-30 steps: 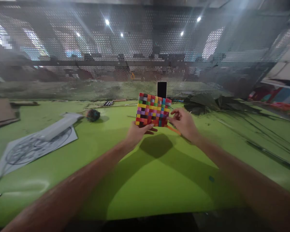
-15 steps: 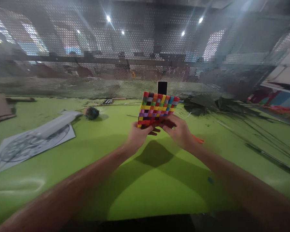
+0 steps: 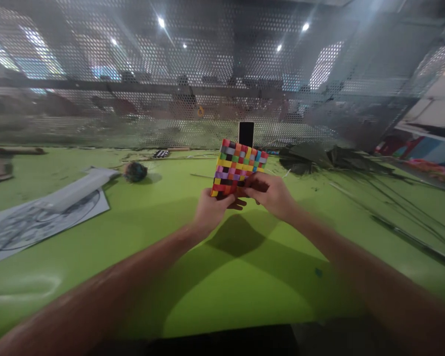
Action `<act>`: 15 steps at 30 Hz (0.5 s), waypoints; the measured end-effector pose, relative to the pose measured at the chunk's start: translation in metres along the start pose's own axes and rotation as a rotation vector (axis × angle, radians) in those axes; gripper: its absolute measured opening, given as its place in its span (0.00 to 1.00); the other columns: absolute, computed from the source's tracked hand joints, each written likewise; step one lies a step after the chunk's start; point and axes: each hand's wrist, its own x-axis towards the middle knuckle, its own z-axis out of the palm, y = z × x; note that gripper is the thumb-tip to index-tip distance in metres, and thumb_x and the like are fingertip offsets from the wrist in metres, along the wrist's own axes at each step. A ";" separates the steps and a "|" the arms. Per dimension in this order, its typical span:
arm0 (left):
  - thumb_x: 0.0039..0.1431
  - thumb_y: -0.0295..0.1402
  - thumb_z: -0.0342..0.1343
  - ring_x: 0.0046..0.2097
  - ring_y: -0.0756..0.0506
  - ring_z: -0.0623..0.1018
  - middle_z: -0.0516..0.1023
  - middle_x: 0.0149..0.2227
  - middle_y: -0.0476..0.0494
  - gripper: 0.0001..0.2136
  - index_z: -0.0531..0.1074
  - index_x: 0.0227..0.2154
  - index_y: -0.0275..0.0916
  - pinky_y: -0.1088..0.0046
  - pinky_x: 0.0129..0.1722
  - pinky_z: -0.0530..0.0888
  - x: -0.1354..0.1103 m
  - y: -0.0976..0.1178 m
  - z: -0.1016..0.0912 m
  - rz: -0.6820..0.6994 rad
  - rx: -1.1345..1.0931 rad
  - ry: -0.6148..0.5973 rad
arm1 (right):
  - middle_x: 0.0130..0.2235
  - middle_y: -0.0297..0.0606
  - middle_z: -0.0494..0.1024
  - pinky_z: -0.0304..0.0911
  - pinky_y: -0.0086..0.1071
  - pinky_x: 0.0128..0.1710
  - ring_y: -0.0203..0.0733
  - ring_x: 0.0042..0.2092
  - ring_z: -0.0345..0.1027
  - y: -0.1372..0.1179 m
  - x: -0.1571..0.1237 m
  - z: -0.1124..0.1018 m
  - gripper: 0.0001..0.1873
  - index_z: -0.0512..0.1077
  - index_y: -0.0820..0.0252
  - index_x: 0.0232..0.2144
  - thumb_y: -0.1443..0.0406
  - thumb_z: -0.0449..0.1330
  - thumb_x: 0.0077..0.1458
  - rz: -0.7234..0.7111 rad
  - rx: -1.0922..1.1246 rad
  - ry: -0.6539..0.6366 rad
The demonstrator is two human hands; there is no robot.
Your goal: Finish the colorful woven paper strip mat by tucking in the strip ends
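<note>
I hold a small mat woven of many-coloured strips (image 3: 239, 165) upright above the green table (image 3: 222, 277). My left hand (image 3: 212, 210) grips its lower left corner, thumb in front. Pinching the mat's lower edge from the right is my right hand (image 3: 271, 195), fingers curled over the weave. Both forearms reach in from the bottom of the view.
A dark phone (image 3: 246, 133) stands upright behind the mat. A printed sheet with a rolled paper (image 3: 44, 217) lies at left, a dark ball of twine (image 3: 135, 171) beyond it. Dark palm leaves (image 3: 326, 158) and long stems spread at right. A perforated metal screen (image 3: 170, 89) backs the table.
My right hand moved from the mat's right edge onto its lower edge. The orange strip that hung below the right hand is no longer in sight. The mat tilted slightly.
</note>
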 end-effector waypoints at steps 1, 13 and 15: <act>0.52 0.26 0.63 0.29 0.43 0.83 0.84 0.31 0.38 0.05 0.79 0.32 0.31 0.63 0.36 0.82 0.000 -0.001 0.000 -0.006 0.002 -0.009 | 0.24 0.31 0.72 0.59 0.29 0.22 0.33 0.23 0.63 -0.001 0.000 0.001 0.08 0.71 0.60 0.29 0.62 0.65 0.51 0.020 0.018 -0.002; 0.54 0.30 0.64 0.31 0.43 0.83 0.84 0.32 0.38 0.07 0.80 0.34 0.33 0.62 0.38 0.81 -0.006 -0.001 0.002 -0.002 0.056 -0.040 | 0.27 0.36 0.77 0.65 0.31 0.27 0.36 0.27 0.68 -0.006 0.003 -0.002 0.03 0.73 0.62 0.26 0.68 0.61 0.43 0.220 0.019 0.000; 0.53 0.31 0.65 0.31 0.43 0.83 0.84 0.33 0.38 0.07 0.81 0.34 0.33 0.62 0.37 0.81 -0.007 -0.002 0.001 -0.007 0.064 -0.044 | 0.28 0.37 0.77 0.66 0.32 0.28 0.36 0.28 0.69 -0.006 0.004 -0.004 0.03 0.74 0.62 0.26 0.68 0.62 0.43 0.219 0.004 -0.014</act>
